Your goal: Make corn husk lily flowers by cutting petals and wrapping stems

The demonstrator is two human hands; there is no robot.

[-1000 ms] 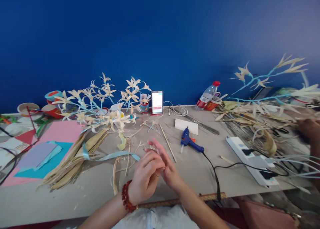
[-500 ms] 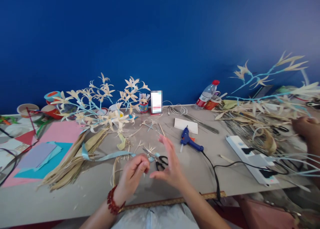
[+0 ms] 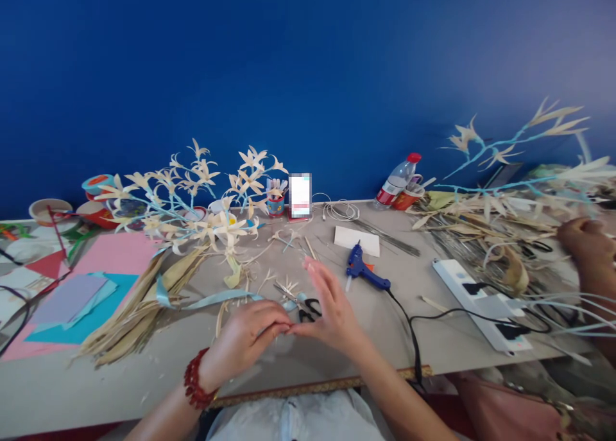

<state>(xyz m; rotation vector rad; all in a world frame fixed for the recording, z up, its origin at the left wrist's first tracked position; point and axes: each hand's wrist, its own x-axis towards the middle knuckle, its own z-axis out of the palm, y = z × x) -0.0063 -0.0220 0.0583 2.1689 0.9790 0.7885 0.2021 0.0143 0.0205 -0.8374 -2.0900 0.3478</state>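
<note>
My left hand [image 3: 248, 335], with a red bead bracelet [image 3: 196, 380] on its wrist, is closed in a pinch. Its fingertips meet the thumb of my right hand [image 3: 334, 312]; whatever they pinch, if anything, is hidden. The right hand is open, fingers stretched up and forward, thumb pointing left. Just beyond both hands lie black-handled scissors [image 3: 310, 310], partly covered by the right hand. A light blue ribbon [image 3: 219, 298] runs across the table to the left hand. Small pale petal pieces [image 3: 287, 285] lie by the scissor blades.
A blue glue gun [image 3: 366, 273] rests right of centre, its cord reaching a white power strip [image 3: 474, 306]. Pale flower branches [image 3: 231, 232] and dried husks [image 3: 139, 312] lie left. A bottle [image 3: 397, 183] and phone [image 3: 300, 196] stand behind. Another person's hand [image 3: 580, 239] is far right.
My left hand has moved slightly left and turned so that its fingertips now meet my right thumb. My right hand stays spread in nearly the same place.
</note>
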